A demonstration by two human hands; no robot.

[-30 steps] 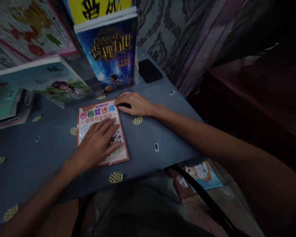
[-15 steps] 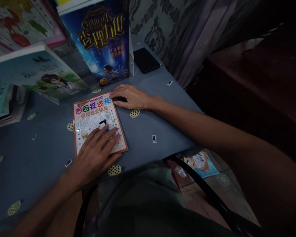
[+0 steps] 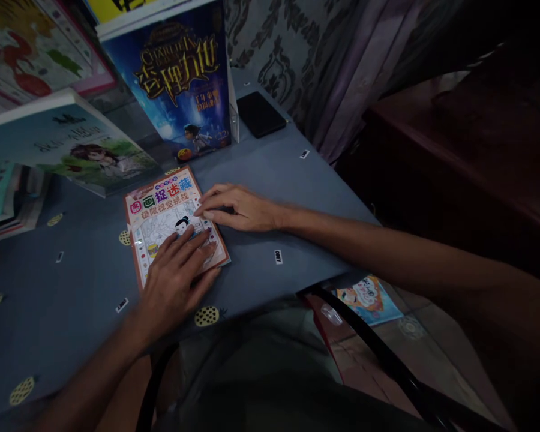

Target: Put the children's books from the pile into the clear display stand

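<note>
A thin book with a reddish-brown border and colourful Chinese lettering lies face up near the table's front edge. My left hand rests flat over the lower part of its cover, fingers spread, hiding some of the drawing. At the book's right edge is my right hand, its fingertips touching the cover and its thumb a little apart from the fingers. Neither hand grips anything.
Behind the book stand a blue book and a green-blue book. A black phone lies near the curtain. More books are stacked at left. Below the table is another blue book.
My right hand has slid down from the book's upper right corner to the middle of its right edge. The book has turned slightly anticlockwise under my left hand, which stays on it.
</note>
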